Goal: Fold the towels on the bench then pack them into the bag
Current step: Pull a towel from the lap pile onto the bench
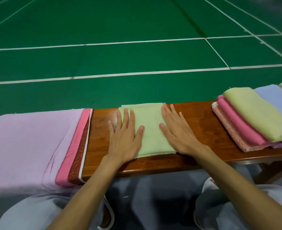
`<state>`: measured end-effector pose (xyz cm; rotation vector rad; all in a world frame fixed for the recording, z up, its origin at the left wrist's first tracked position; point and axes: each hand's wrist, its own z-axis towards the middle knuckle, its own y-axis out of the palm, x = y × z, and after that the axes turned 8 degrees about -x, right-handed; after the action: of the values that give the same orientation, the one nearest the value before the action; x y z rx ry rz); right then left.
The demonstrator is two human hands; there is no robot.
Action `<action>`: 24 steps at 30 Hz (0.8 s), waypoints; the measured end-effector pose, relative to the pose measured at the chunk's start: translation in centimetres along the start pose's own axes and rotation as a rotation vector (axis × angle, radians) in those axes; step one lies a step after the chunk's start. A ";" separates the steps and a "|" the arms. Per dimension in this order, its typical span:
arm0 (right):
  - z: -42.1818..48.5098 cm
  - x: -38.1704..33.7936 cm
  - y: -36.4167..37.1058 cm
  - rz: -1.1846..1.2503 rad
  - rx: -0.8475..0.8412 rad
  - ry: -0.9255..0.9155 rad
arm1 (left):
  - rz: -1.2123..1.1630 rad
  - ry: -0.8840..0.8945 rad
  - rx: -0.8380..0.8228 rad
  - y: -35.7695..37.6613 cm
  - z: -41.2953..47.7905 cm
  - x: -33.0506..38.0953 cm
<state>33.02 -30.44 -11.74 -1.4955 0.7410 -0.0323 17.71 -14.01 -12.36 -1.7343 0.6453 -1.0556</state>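
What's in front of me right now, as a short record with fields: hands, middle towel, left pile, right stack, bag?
left hand: flat, fingers straight, pressing the left side of the green towel
right hand: flat, pressing its right side
middle towel: green, a flat rectangle on the bench
left pile: spread out, lilac towel on top, pink towel beneath
right stack: folded, yellow-green towel on top
bag: not in view

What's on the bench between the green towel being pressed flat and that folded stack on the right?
Only bare wooden bench, in the head view. The right hand lies across the green towel's right edge, apart from the folded stack.
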 end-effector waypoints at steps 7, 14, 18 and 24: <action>-4.0 -0.6 0.2 -0.189 -0.133 -0.246 | 0.076 0.369 -0.048 -1.5 -3.6 -1.0; -7.5 0.3 1.4 -0.301 -0.053 -0.380 | 0.245 0.507 -0.061 -0.4 -8.3 -4.0; -8.4 0.1 0.5 -0.202 0.042 -0.441 | 0.053 0.569 0.069 -1.7 -9.2 -4.7; -7.5 0.0 -2.5 0.250 -0.069 -0.278 | -0.510 0.417 -0.042 -5.4 -7.9 -4.7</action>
<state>30.58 -37.32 -8.77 -1.4253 0.7019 0.3865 8.33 -11.79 -7.89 -1.7723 0.4842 -1.8003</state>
